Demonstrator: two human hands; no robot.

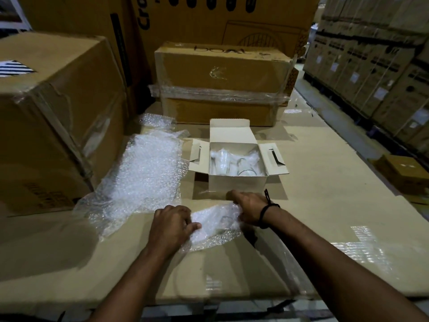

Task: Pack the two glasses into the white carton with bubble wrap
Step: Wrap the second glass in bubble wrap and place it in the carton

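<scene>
A small white carton (236, 183) stands open on the cardboard surface, its flaps spread out. Inside it lie clear glasses (234, 162) with some clear wrap around them. In front of the carton a piece of bubble wrap (214, 225) is bunched around a glass whose rim shows faintly through it. My left hand (173, 225) pinches the wrap's left side with curled fingers. My right hand (249, 206) grips the wrap's right upper edge. A large loose sheet of bubble wrap (144, 175) lies left of the carton.
A big brown box (53, 117) stands at the left, a taped brown box (220, 84) behind the carton, and larger cartons behind that. Stacked boxes (376, 66) line the right aisle. A small brown box (404, 173) sits on the floor at right.
</scene>
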